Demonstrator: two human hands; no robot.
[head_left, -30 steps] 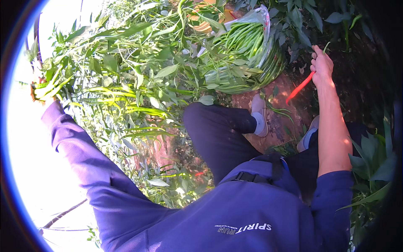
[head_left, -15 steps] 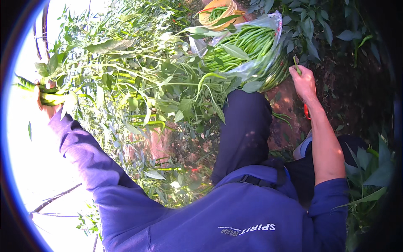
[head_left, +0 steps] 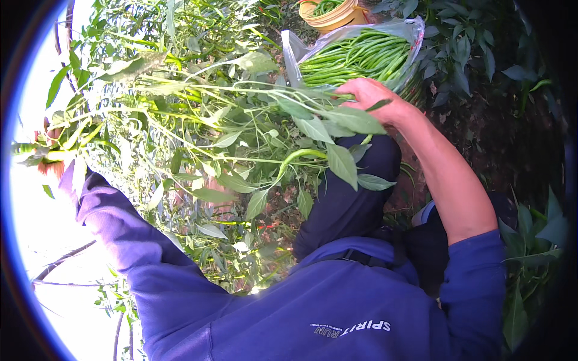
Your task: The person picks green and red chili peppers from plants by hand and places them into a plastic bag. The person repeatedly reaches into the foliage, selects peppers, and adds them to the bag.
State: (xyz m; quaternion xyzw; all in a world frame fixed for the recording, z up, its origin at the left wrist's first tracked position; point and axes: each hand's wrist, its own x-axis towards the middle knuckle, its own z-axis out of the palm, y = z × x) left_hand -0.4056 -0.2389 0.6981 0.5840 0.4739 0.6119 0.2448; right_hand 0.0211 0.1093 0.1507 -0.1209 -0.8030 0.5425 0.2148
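Note:
At the far left, my left hand (head_left: 53,153) is closed around several green chili peppers (head_left: 57,155); glare and leaves blur its fingers. My right hand (head_left: 379,101) is over the near edge of a clear plastic bag (head_left: 292,55) filled with long green chili peppers (head_left: 358,57). Its fingers curl toward the left, partly behind the leaves of a pepper branch (head_left: 241,157), and what they hold does not show. One curved light-green pepper (head_left: 299,157) hangs from that branch, below and left of my right hand.
Behind the bag stands a tan bucket (head_left: 334,16) with some green peppers in it. Dense pepper plants (head_left: 198,78) fill the left side, and darker foliage (head_left: 457,45) lines the right. My bent knee (head_left: 361,168) is just below the bag, with brown soil (head_left: 463,132) to its right.
My right hand has moved left from beside the bag to its near edge, among the branch leaves. The branch has shifted right and down. My left hand still grips its peppers, slightly lower.

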